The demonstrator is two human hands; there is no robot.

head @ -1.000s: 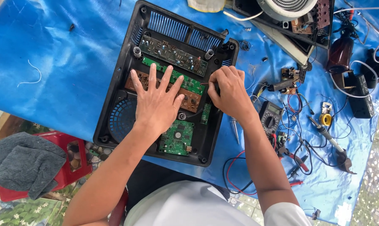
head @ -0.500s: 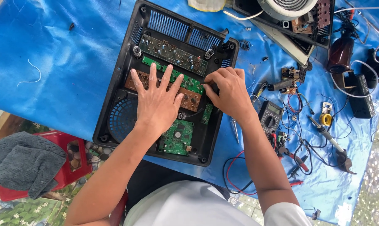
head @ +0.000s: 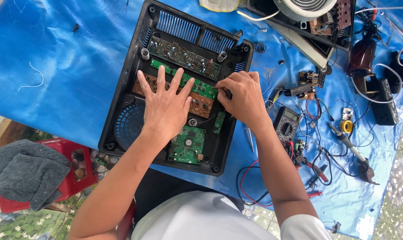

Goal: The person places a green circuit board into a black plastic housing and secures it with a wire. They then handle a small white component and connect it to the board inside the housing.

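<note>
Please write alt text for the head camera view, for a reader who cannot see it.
A person's left hand lies flat on circuit boards inside an open black plastic casing, while the right hand pinches a small dark tool at a board's edge. The casing sits on a blue sheet, with a multimeter and loose wires to the right.

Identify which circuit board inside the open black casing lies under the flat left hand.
The brown board in the casing's middle: the left hand lies spread across it. The other boards are green and uncovered.

Left hand [head: 166, 106] flat, fingers spread, palm down; right hand [head: 241, 100] curled, fingertips pinched together.
</note>
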